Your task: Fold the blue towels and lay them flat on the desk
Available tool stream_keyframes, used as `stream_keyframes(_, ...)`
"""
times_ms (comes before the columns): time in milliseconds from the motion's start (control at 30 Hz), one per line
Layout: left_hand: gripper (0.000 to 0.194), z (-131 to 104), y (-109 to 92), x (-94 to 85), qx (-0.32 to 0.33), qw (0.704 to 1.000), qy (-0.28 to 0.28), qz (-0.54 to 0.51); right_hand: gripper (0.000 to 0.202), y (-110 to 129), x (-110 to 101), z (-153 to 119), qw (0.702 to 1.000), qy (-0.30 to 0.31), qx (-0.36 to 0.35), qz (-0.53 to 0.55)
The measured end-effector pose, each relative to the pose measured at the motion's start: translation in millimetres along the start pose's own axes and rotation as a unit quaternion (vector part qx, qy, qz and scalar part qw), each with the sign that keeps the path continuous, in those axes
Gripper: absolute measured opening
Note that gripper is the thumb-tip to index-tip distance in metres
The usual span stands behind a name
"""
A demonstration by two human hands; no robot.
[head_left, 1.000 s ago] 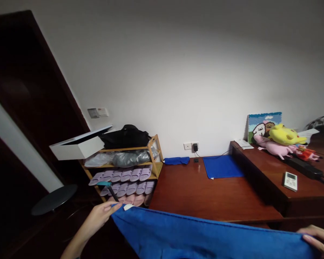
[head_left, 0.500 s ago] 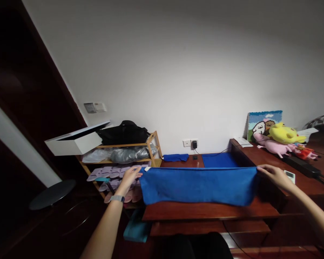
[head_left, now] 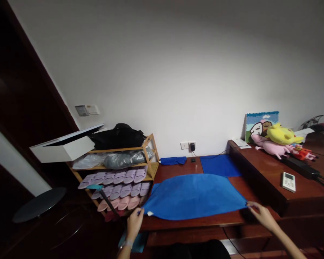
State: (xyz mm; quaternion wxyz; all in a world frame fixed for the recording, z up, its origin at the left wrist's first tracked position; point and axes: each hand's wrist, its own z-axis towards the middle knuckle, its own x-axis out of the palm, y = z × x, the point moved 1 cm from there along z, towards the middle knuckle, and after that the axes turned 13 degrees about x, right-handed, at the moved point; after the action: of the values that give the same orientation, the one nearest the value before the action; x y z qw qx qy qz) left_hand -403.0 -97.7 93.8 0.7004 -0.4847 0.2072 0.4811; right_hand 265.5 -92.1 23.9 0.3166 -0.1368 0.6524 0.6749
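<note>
A blue cloth (head_left: 196, 196) is stretched out over the reddish-brown wooden desk (head_left: 175, 226), its far edge bulging away from me. My left hand (head_left: 135, 219) pinches its near left corner, beside a small white label. The near right corner is between the fingers of my right hand (head_left: 259, 214). Whether the middle of the cloth rests on the wood or billows just above it, I cannot tell. Behind it lie a small folded blue cloth (head_left: 172, 160) and a flat dark blue cloth (head_left: 218, 165).
At left stands a wooden rack (head_left: 151, 154) with several slippers (head_left: 118, 176), a black bag (head_left: 118, 136) and a white box (head_left: 62, 149). On the raised right surface are a remote control (head_left: 288, 181), plush toys (head_left: 283, 135) and a picture (head_left: 261, 126). A plug (head_left: 192, 146) sits in the wall socket.
Both hands have come down and nearer to me with the cloth's corners. The cloth, hanging upright before, now spreads out flat over the desk.
</note>
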Motion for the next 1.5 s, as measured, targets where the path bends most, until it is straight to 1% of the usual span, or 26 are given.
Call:
stream_keyframes(67, 0.029, -19, 10, 22.0, 0.013, 1.0, 0.013, -0.009, 0.05, -26, 27, -9, 1.0, 0.003, 0.011, -0.01)
stream_keyframes(100, 0.028, -26, 16, 31.2, 0.023, 1.0, 0.014, -0.014, 0.047, -35, 37, -12, 1.0, -0.003, 0.01, -0.014)
stream_keyframes(167, 0.03, -37, 31, 45.7, 0.046, 0.999, 0.014, 0.0, 0.042, -49, 47, -18, 1.0, -0.018, 0.003, -0.019)
stream_keyframes(233, 0.032, -43, 46, 54.5, 0.066, 0.997, 0.017, 0.033, 0.039, -57, 49, -24, 1.0, -0.02, -0.004, -0.023)
stream_keyframes(300, 0.031, -47, 58, 58.4, 0.074, 0.995, 0.028, 0.065, 0.039, -61, 46, -29, 0.999, -0.012, -0.009, -0.029)
stream_keyframes(367, 0.03, -50, 63, 58.7, 0.077, 0.993, 0.041, 0.082, 0.04, -66, 41, -35, 0.999, -0.003, -0.015, -0.036)
stream_keyframes(433, 0.029, -51, 63, 57.3, 0.084, 0.992, 0.052, 0.084, 0.04, -72, 37, -40, 0.999, 0.002, -0.026, -0.046)
stream_keyframes(567, 0.028, -51, 57, 51.4, 0.107, 0.986, 0.077, 0.104, 0.036, -81, 32, -42, 0.994, 0.01, -0.049, -0.094)
stream_keyframes(667, 0.028, -48, 53, 44.0, 0.117, 0.974, 0.121, 0.152, 0.035, -76, 29, -32, 0.984, 0.024, -0.051, -0.168)
stream_keyframes(767, 0.023, -40, 53, 36.9, 0.135, 0.951, 0.184, 0.21, 0.043, -56, 33, -7, 0.976, 0.022, -0.045, -0.213)
stream_keyframes(833, 0.026, -27, 54, 35.7, 0.142, 0.934, 0.215, 0.247, 0.051, -37, 44, 19, 0.975, 0.02, -0.045, -0.215)
stream_keyframes(900, 0.03, -9, 53, 39.9, 0.143, 0.929, 0.214, 0.264, 0.056, -16, 62, 50, 0.977, 0.014, -0.048, -0.209)
stream_keyframes(967, 0.033, 15, 50, 50.9, 0.15, 0.937, 0.188, 0.252, 0.058, 2, 84, 82, 0.975, 0.015, -0.044, -0.217)
stream_keyframes(1033, 0.033, 40, 44, 69.3, 0.171, 0.947, 0.163, 0.218, 0.06, 14, 107, 110, 0.968, 0.027, -0.023, -0.248)
stream_keyframes(1067, 0.034, 52, 42, 80.8, 0.182, 0.95, 0.155, 0.199, 0.061, 16, 118, 121, 0.963, 0.037, -0.005, -0.269)
stream_keyframes(1100, 0.036, 63, 41, 93.4, 0.191, 0.953, 0.149, 0.182, 0.062, 15, 128, 129, 0.956, 0.046, 0.016, -0.29)
stream_keyframes(1167, 0.042, 82, 43, 119.8, 0.2, 0.956, 0.14, 0.161, 0.063, 6, 144, 138, 0.944, 0.054, 0.049, -0.321)
stream_keyframes(1233, 0.049, 96, 51, 145.1, 0.199, 0.958, 0.139, 0.155, 0.064, -9, 154, 141, 0.939, 0.045, 0.057, -0.337)
stream_keyframes(1300, 0.054, 104, 62, 166.5, 0.185, 0.958, 0.151, 0.161, 0.066, -22, 160, 141, 0.936, 0.031, 0.055, -0.346)
stream_keyframes(1367, 0.057, 107, 72, 181.6, 0.158, 0.957, 0.163, 0.179, 0.068, -30, 163, 141, 0.931, 0.021, 0.066, -0.359)
stream_keyframes(1433, 0.058, 105, 79, 189.9, 0.137, 0.956, 0.165, 0.199, 0.069, -30, 163, 143, 0.921, 0.018, 0.086, -0.381)
stream_keyframes(1500, 0.06, 98, 82, 192.5, 0.13, 0.955, 0.163, 0.213, 0.071, -26, 163, 144, 0.91, 0.024, 0.1, -0.402)
